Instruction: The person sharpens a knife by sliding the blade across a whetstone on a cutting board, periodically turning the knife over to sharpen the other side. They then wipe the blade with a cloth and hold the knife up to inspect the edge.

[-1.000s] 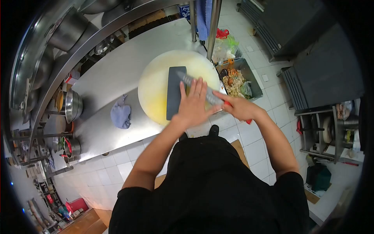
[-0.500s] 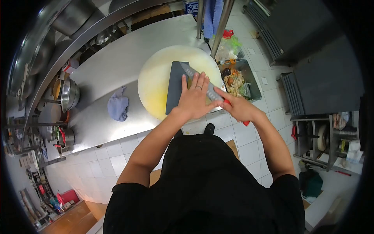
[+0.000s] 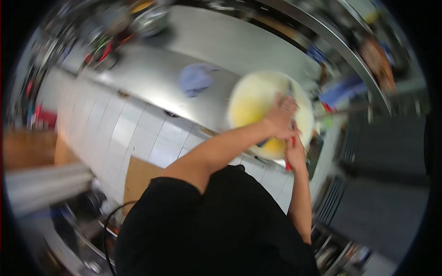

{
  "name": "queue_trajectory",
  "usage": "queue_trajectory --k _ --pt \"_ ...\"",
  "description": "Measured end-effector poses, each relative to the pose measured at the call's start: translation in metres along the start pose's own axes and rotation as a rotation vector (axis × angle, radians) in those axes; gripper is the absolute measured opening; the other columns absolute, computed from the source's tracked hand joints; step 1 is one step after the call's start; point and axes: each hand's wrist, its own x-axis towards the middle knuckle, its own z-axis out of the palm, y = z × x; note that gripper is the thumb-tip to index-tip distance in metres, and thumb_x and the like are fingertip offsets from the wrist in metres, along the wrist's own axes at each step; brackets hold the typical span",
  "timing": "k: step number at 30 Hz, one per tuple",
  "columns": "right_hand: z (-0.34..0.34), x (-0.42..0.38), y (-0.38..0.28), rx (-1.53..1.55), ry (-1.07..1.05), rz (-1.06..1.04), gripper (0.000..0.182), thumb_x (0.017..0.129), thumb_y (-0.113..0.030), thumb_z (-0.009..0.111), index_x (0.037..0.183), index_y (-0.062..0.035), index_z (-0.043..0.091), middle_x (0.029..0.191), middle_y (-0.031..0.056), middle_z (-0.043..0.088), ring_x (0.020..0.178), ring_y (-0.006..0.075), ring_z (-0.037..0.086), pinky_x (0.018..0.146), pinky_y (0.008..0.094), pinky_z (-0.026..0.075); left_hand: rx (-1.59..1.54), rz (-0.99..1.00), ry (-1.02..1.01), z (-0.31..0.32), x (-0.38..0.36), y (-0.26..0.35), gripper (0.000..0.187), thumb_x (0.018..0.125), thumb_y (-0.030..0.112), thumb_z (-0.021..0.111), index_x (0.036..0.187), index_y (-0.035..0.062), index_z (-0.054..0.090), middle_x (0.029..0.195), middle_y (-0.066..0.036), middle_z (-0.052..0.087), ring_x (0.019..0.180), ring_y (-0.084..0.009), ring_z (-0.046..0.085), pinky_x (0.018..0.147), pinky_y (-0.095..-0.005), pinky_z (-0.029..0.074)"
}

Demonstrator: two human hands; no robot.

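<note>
The picture is smeared by motion. On the round cutting board point(image 3: 246, 99), white with yellow stains, my left hand point(image 3: 282, 118) rests with its fingers stretched over the knife's blade. My right hand point(image 3: 295, 151) is closed around the red handle of the knife point(image 3: 289, 165). Part of the grey blade shows past my left fingers, pointing toward the far side of the board. A dark corner of a flat grey slab, shaped like a sharpening stone point(image 3: 262, 141), sticks out below my left wrist; my hands hide most of it.
A crumpled blue cloth point(image 3: 195, 79) lies on the steel table point(image 3: 138, 69) left of the board. Metal bowls point(image 3: 152, 20) stand at the back left. A steel shelf rail point(image 3: 329, 37) runs overhead at right. Dark equipment point(image 3: 377, 198) stands at the right.
My view has swung round, so the board sits further right. The knife has turned to point more straight away from me. Both hands remain on it, and the slab is now mostly hidden.
</note>
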Motion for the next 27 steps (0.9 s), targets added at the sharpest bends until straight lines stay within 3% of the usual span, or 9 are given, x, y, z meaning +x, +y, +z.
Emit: queue_trajectory --k 2,3,4,10,15,16,19,23,27 --pt "-0.003 -0.009 -0.023 0.273 -0.055 0.151 0.054 0.112 -0.023 0.049 0.164 -0.0222 0.035 0.084 0.0041 0.066 0.052 0.0075 0.049 0.046 0.0275 0.042 -0.022 0.005 0.036 0.012 -0.004 -0.001 0.108 0.091 0.079 0.045 0.162 -0.0015 0.030 0.172 -0.018 0.024 0.162 -0.0359 0.008 0.125 -0.0656 -0.006" --pt "-0.003 -0.007 -0.011 0.222 -0.073 0.212 0.054 0.111 -0.016 0.047 0.163 -0.0134 0.035 0.113 0.0135 0.071 0.072 0.0140 0.065 0.065 0.0295 0.054 -0.011 -0.001 0.040 0.020 -0.003 0.001 0.110 0.090 0.079 0.046 0.162 -0.0019 0.030 0.172 -0.019 0.024 0.162 -0.0360 0.008 0.125 -0.0656 -0.007" --pt "-0.001 -0.010 -0.022 0.305 -0.048 0.219 0.055 0.113 -0.025 0.048 0.165 -0.0236 0.030 0.061 -0.0018 0.045 0.043 0.0074 0.042 0.038 0.0272 0.038 -0.040 -0.003 0.066 0.023 -0.002 0.000 0.111 0.088 0.080 0.048 0.161 -0.0029 0.033 0.171 -0.019 0.026 0.162 -0.0360 0.010 0.126 -0.0648 -0.008" --pt "-0.007 -0.010 -0.025 0.256 -0.085 0.144 0.037 0.113 -0.032 0.047 0.144 -0.0111 0.046 0.064 0.0009 0.050 0.041 0.0107 0.044 0.037 0.0267 0.037 -0.049 -0.012 0.163 0.038 0.019 0.000 0.119 0.082 0.084 0.052 0.160 -0.0036 0.035 0.171 -0.020 0.024 0.162 -0.0361 0.007 0.124 -0.0642 -0.013" --pt "-0.015 -0.010 -0.033 0.208 -0.062 0.272 0.033 0.113 -0.030 0.047 0.139 -0.0099 0.043 0.064 0.0022 0.050 0.044 0.0117 0.048 0.039 0.0273 0.041 0.009 0.068 -0.033 0.026 0.023 -0.004 0.116 0.085 0.087 0.045 0.167 0.0081 0.021 0.176 -0.014 0.010 0.162 -0.0348 -0.009 0.118 -0.0717 -0.019" --pt "-0.012 -0.013 -0.042 0.212 -0.029 0.290 0.029 0.113 -0.031 0.048 0.132 -0.0093 0.045 0.065 0.0022 0.051 0.045 0.0121 0.049 0.039 0.0276 0.041 -0.066 0.112 0.035 0.025 0.021 -0.009 0.120 0.080 0.084 0.052 0.162 -0.0009 0.031 0.172 -0.016 0.023 0.162 -0.0347 0.003 0.123 -0.0658 -0.017" --pt "-0.008 -0.019 -0.057 0.268 0.021 0.323 0.029 0.113 -0.031 0.048 0.132 -0.0099 0.045 0.067 0.0025 0.052 0.046 0.0123 0.050 0.040 0.0278 0.042 -0.088 0.169 0.003 0.025 0.026 -0.015 0.118 0.081 0.084 0.051 0.162 0.0009 0.032 0.172 -0.014 0.023 0.162 -0.0329 0.002 0.123 -0.0653 -0.017" --pt "-0.009 -0.015 -0.037 0.214 -0.025 0.183 0.057 0.111 -0.027 0.052 0.162 -0.0170 0.029 0.070 0.0012 0.054 0.050 0.0111 0.052 0.042 0.0266 0.044 -0.029 0.204 -0.062 0.011 0.019 -0.026 0.113 0.084 0.083 0.048 0.163 0.0043 0.031 0.173 -0.012 0.021 0.162 -0.0313 0.001 0.122 -0.0677 -0.017" --pt "-0.007 -0.012 -0.060 0.370 0.047 0.390 0.064 0.110 -0.024 0.054 0.167 -0.0214 0.024 0.072 0.0009 0.055 0.051 0.0105 0.053 0.044 0.0255 0.045 -0.048 0.252 -0.092 0.014 0.023 -0.028 0.114 0.083 0.084 0.047 0.163 0.0034 0.031 0.174 -0.012 0.021 0.162 -0.0314 0.000 0.122 -0.0688 -0.016"
